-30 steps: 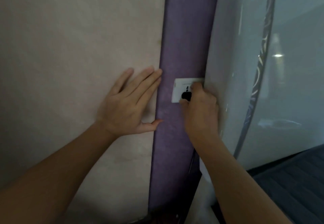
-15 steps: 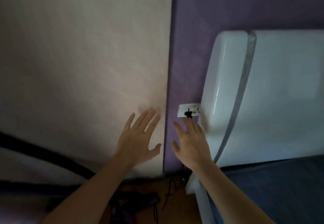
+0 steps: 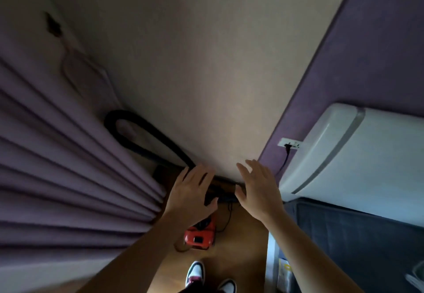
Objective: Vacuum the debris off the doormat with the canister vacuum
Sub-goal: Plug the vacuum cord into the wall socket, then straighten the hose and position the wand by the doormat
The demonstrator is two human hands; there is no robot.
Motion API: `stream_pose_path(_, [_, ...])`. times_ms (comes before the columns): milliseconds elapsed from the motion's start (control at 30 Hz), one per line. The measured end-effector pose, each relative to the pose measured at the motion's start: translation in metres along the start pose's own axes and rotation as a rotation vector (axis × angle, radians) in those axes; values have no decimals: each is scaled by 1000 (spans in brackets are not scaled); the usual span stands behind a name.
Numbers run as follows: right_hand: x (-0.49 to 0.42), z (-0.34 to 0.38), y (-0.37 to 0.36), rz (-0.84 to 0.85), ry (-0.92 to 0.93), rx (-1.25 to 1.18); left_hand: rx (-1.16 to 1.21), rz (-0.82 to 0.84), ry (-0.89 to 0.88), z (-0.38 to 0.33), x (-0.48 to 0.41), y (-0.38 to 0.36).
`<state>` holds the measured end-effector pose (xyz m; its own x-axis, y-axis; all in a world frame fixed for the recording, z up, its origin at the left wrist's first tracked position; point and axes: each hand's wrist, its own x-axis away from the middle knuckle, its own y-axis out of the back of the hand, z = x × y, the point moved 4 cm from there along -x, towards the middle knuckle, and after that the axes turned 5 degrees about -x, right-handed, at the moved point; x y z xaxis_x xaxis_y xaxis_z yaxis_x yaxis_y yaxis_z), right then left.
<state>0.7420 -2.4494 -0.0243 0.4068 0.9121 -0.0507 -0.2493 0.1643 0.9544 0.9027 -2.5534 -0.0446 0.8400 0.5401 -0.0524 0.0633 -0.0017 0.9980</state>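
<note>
The red canister vacuum [image 3: 200, 235] sits on the wooden floor below my hands, partly hidden by my left forearm. Its black hose [image 3: 142, 140] loops up against the beige wall. A black plug [image 3: 287, 146] sits in the white wall socket [image 3: 289, 143] on the purple wall, and its cord [image 3: 283, 163] hangs down from it. My left hand [image 3: 190, 193] and my right hand [image 3: 257, 187] hover in front of me with fingers spread, holding nothing. No doormat is in view.
Purple curtain folds [image 3: 68, 178] fill the left side. A white glossy headboard [image 3: 353, 155] and a dark blue mattress [image 3: 358, 235] stand on the right. My shoes [image 3: 195, 274] stand on the narrow strip of wooden floor [image 3: 243, 242] between curtain and bed.
My right hand has let go of the plug, now seated in the socket. Both hands have come away from the wall and lowered, and the view has pulled back to show the vacuum.
</note>
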Motion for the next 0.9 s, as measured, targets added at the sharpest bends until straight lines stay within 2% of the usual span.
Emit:
stream_pose_path(167, [13,28,-11,28,53,-30,33,-12,228,58,67,15])
stream_pose_path(433, [-14,54,-32,88,79,-69,61,-47,362,128,106,4])
stream_pose_path(700, [-66,61,-66,171,26,-138,143,-8,388,174,85,-41])
stream_pose_path(800, [-92,65,-100,231,29,-154,216,65,444,193,56,-71])
stream_pose_path(900, [-122,78,-150,288,58,-213,318,32,579,214,25,-103])
